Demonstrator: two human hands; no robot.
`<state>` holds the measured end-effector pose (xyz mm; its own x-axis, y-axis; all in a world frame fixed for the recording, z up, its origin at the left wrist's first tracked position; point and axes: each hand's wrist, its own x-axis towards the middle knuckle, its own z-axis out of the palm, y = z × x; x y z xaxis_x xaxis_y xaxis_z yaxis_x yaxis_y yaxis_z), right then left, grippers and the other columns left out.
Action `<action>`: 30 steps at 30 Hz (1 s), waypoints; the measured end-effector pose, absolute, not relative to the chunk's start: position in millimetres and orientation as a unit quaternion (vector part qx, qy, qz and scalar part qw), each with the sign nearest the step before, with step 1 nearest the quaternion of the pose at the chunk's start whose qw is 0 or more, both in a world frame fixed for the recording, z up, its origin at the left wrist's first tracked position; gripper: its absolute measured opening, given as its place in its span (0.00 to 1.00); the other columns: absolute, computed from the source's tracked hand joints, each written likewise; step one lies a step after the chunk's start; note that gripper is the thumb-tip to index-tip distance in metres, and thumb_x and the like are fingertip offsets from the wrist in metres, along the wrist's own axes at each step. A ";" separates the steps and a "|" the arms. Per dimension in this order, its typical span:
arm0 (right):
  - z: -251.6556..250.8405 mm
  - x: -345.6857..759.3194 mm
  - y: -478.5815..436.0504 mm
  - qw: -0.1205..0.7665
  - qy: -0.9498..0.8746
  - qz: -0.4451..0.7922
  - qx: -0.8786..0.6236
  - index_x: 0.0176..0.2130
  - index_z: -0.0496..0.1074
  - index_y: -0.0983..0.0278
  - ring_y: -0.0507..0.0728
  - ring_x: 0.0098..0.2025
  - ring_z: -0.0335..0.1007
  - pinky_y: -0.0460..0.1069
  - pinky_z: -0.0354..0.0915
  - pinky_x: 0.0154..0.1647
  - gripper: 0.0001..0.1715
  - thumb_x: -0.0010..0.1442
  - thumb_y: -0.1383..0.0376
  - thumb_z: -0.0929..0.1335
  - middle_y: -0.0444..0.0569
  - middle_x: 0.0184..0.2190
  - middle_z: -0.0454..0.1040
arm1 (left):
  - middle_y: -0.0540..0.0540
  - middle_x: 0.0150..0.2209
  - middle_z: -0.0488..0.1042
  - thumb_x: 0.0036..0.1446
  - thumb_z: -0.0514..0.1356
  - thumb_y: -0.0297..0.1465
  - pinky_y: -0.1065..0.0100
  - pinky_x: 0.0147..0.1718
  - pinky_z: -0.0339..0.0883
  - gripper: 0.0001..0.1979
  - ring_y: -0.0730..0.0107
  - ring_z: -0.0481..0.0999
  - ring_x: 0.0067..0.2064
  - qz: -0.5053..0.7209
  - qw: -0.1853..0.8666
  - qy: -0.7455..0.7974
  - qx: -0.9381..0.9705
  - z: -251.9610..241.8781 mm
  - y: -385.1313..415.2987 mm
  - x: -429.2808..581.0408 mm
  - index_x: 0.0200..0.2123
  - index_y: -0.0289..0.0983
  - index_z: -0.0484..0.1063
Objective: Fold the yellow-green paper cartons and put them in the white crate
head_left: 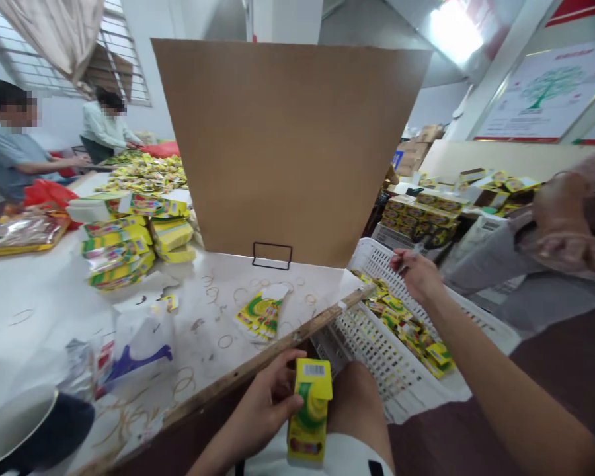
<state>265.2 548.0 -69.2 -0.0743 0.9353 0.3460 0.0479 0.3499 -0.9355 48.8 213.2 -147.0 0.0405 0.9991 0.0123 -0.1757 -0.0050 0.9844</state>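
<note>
A yellow and green carton (311, 413) with a barcode on its top flap stands upright above my lap. My left hand (274, 395) is closed round its left side, thumb on the front. To the right, my right hand (419, 274) is raised over a white plastic basket (371, 354), its fingers pinched together. Something small and pale shows at the fingertips, too unclear to name. Inside the basket lie many small yellow-green boxes (401, 324). On the white table (198, 377), a fan of flat yellow-green pieces (264, 312) rests near the wooden edge.
A large cardboard panel (292, 145) stands behind a black wire holder (272, 256). Rubber bands, stacked cartons (116, 251) and a dark mug (54, 423) occupy the table. Two people sit or stand at the far left; another person's hands (565, 225) are at the right.
</note>
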 end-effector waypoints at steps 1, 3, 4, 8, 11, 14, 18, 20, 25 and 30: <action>-76.0 244.3 539.6 0.524 -0.645 0.408 -0.377 0.33 0.67 0.67 0.49 0.22 0.64 0.46 0.63 0.25 0.17 0.64 0.56 0.61 0.41 0.23 0.67 | 0.37 0.46 0.73 0.54 0.63 0.34 0.58 0.44 0.68 0.31 0.54 0.75 0.46 0.536 0.554 0.436 0.464 -145.1 210.5 48.5 0.58 0.37 0.57; -88.7 200.4 520.8 0.465 -0.717 0.405 -0.324 0.34 0.68 0.66 0.50 0.21 0.63 0.46 0.61 0.24 0.16 0.64 0.57 0.60 0.41 0.22 0.67 | 0.38 0.46 0.73 0.54 0.63 0.33 0.61 0.42 0.68 0.30 0.56 0.75 0.45 0.535 0.557 0.432 0.465 -139.3 202.8 46.4 0.58 0.38 0.58; -94.7 178.1 510.1 0.430 -0.753 0.399 -0.297 0.33 0.68 0.65 0.50 0.21 0.62 0.46 0.60 0.24 0.15 0.64 0.59 0.59 0.41 0.21 0.67 | 0.39 0.46 0.73 0.54 0.63 0.33 0.63 0.40 0.67 0.29 0.58 0.75 0.43 0.533 0.560 0.428 0.468 -135.5 198.0 44.8 0.58 0.39 0.58; -118.2 93.5 459.4 0.290 -0.874 0.346 -0.182 0.31 0.71 0.66 0.52 0.24 0.63 0.48 0.60 0.30 0.09 0.59 0.70 0.62 0.41 0.20 0.66 | 0.40 0.48 0.73 0.55 0.62 0.34 0.67 0.38 0.67 0.27 0.63 0.76 0.41 0.527 0.573 0.414 0.472 -119.1 177.3 37.2 0.57 0.41 0.60; -134.4 39.6 417.9 0.196 -0.928 0.307 -0.082 0.29 0.72 0.67 0.55 0.33 0.67 0.52 0.61 0.41 0.05 0.52 0.75 0.67 0.44 0.25 0.70 | 0.40 0.50 0.72 0.55 0.63 0.35 0.65 0.40 0.67 0.28 0.61 0.75 0.43 0.536 0.561 0.428 0.463 -111.2 165.1 30.9 0.57 0.43 0.60; -146.8 -1.6 380.2 0.129 -0.949 0.287 0.003 0.27 0.74 0.66 0.57 0.40 0.68 0.55 0.57 0.51 0.11 0.48 0.80 0.66 0.47 0.29 0.74 | 0.40 0.48 0.72 0.54 0.63 0.36 0.63 0.42 0.68 0.29 0.59 0.75 0.44 0.550 0.561 0.427 0.447 -108.7 158.3 25.9 0.58 0.42 0.60; -155.7 -31.4 347.3 0.102 -0.947 0.296 0.068 0.28 0.75 0.64 0.58 0.49 0.67 0.56 0.46 0.62 0.18 0.41 0.84 0.67 0.49 0.38 0.77 | 0.40 0.46 0.73 0.53 0.64 0.36 0.63 0.41 0.69 0.29 0.58 0.75 0.44 0.568 0.558 0.428 0.428 -109.3 155.5 22.9 0.58 0.41 0.61; -156.4 -33.3 342.8 0.124 -0.938 0.316 0.062 0.34 0.76 0.63 0.58 0.57 0.62 0.57 0.41 0.65 0.24 0.40 0.85 0.67 0.51 0.47 0.74 | 0.40 0.45 0.73 0.53 0.64 0.35 0.63 0.42 0.69 0.29 0.58 0.75 0.44 0.576 0.551 0.432 0.422 -109.1 155.6 21.5 0.57 0.41 0.61; -145.6 15.1 358.3 0.224 -0.883 0.407 -0.068 0.48 0.69 0.63 0.57 0.48 0.70 0.57 0.63 0.53 0.20 0.59 0.76 0.60 0.54 0.45 0.74 | 0.41 0.48 0.72 0.57 0.61 0.32 0.60 0.46 0.67 0.25 0.59 0.74 0.47 0.619 0.538 0.408 0.400 -111.4 161.3 11.5 0.57 0.43 0.59; -125.4 113.7 345.9 0.291 -0.798 0.500 -0.169 0.54 0.60 0.62 0.55 0.42 0.74 0.51 0.71 0.41 0.19 0.69 0.61 0.53 0.53 0.42 0.74 | 0.39 0.47 0.74 0.57 0.61 0.31 0.64 0.41 0.68 0.26 0.61 0.76 0.43 0.652 0.522 0.424 0.351 -131.8 180.5 5.8 0.56 0.41 0.56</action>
<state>113.7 345.9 -125.4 -0.7738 0.5599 0.2960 -0.0218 0.4436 -0.8960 5.8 180.5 -131.8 -0.2091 0.9778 0.0143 -0.3827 -0.0953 0.9190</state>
